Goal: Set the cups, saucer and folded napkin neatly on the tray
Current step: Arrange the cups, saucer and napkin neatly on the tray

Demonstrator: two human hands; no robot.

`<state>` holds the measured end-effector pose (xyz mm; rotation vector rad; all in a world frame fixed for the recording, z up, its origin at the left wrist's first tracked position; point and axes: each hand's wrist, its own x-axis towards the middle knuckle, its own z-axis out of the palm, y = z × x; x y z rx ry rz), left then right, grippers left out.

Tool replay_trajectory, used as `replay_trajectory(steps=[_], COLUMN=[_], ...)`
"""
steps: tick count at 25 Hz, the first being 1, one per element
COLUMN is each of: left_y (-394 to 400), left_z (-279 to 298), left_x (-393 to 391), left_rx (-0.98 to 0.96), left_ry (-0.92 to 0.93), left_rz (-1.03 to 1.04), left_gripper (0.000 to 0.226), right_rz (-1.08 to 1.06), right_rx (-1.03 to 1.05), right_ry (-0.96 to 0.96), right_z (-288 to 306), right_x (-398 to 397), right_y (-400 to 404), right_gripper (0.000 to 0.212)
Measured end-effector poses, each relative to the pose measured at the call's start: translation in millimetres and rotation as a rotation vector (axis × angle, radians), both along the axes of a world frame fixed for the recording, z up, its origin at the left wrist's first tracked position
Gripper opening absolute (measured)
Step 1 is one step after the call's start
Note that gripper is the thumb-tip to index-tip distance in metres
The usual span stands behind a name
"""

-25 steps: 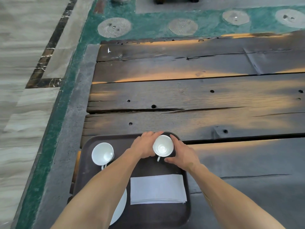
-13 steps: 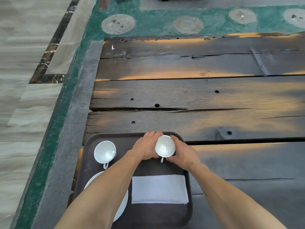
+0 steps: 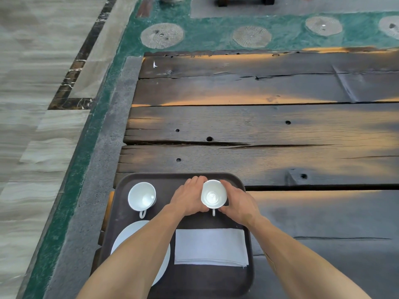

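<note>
Both hands cup a white teacup (image 3: 213, 197) that stands upright at the far right of the tray. The left hand (image 3: 187, 200) curls round the cup's left side, its fingers wrapping the far rim and its thumb near the base by the handle. The right hand (image 3: 238, 202) mirrors it on the right side, fingers bent against the cup wall and thumb close to the small handle, which points toward the person. The two hands stand just apart, with the cup clamped between them.

A second white teacup (image 3: 141, 196) sits upright at the far left of the dark brown tray (image 3: 205, 281), well apart from the held one, its handle also turned toward the person. Nearer, a white saucer (image 3: 129, 236) lies on the left, partly hidden by the left forearm. A folded white napkin (image 3: 210, 247) lies flat on the right, just beside the saucer. The tray rests at the near left corner of a weathered dark plank table (image 3: 259, 126).
</note>
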<state>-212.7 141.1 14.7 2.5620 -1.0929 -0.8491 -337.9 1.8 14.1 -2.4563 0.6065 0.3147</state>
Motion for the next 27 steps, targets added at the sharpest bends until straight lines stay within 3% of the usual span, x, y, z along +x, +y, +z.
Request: replay_trajectory(steps=[21,27], left_y=[0.6,3.7], left_z=[-3.1,-1.5], left_x=[-0.4,-5.7], left_rx=[-0.01,0.069], left_ry=[0.015,-0.008], left_rz=[0.014,0.039], left_gripper=[0.077,0.071], right_rz=[-0.043,-0.066], right_rx=[-0.076,-0.115], right_ry=[0.006,0.092], right_z=[-7.5,-8.0], right_x=[-1.6,-5.5], right_y=[5.0,8.5], right_gripper=[0.063,0.048])
